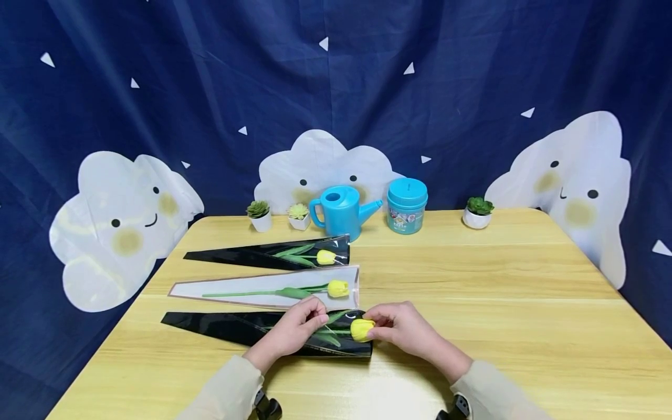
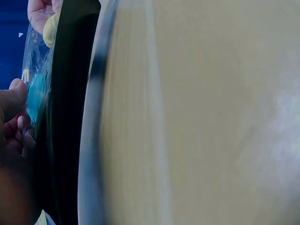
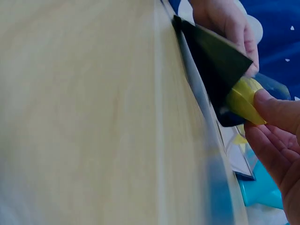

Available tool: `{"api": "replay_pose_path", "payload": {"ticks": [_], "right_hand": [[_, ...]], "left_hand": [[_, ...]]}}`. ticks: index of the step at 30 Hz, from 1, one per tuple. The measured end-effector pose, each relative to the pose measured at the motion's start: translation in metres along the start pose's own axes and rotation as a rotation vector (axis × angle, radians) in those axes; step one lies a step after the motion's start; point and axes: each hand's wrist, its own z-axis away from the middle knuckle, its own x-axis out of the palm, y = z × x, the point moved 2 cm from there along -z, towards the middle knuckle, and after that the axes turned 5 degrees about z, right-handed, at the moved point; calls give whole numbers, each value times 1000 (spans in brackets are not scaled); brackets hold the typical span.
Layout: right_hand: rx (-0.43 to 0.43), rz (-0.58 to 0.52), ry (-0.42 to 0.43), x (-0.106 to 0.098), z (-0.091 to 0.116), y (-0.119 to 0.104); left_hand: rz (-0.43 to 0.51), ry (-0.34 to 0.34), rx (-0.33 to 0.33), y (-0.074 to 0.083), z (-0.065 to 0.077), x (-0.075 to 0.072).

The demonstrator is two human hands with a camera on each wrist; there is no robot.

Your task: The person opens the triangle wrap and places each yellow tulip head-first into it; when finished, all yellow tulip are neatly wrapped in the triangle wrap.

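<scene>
In the head view a black flower sleeve (image 1: 226, 326) with a clear front lies nearest the person. A yellow artificial tulip (image 1: 361, 331) with green leaves is inside it, its bloom at the sleeve's wide right end. My right hand (image 1: 401, 329) pinches that bloom between thumb and fingers, as the right wrist view also shows on the tulip (image 3: 243, 98). My left hand (image 1: 296, 329) pinches the sleeve's clear film near the leaves; in the left wrist view the thumb and fingers hold the film (image 2: 33, 56). The tulip's lower stem is hidden by the left hand and sleeve.
Behind lie a white sleeve (image 1: 231, 287) and another black sleeve (image 1: 241, 253), each with a yellow tulip. At the table's back stand a blue watering can (image 1: 341, 216), a blue lidded jar (image 1: 406, 207) and small potted succulents (image 1: 476, 214).
</scene>
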Motion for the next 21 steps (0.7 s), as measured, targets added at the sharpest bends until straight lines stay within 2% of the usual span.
{"api": "replay_pose_path", "payload": {"ticks": [3,6,12,21], "right_hand": [[-18,4,20,4,-1,0],[-29,20,41,7,-3,-1],[1,60,59,12,-4,-2],[76,52,49,17,-8,-3]], "left_hand": [[-2,12,-2,-15,-3,3],[10,12,16,-21,-4,4],[2,5,48,-22,-5,5],[4,13,26,-22,-5,3]]}}
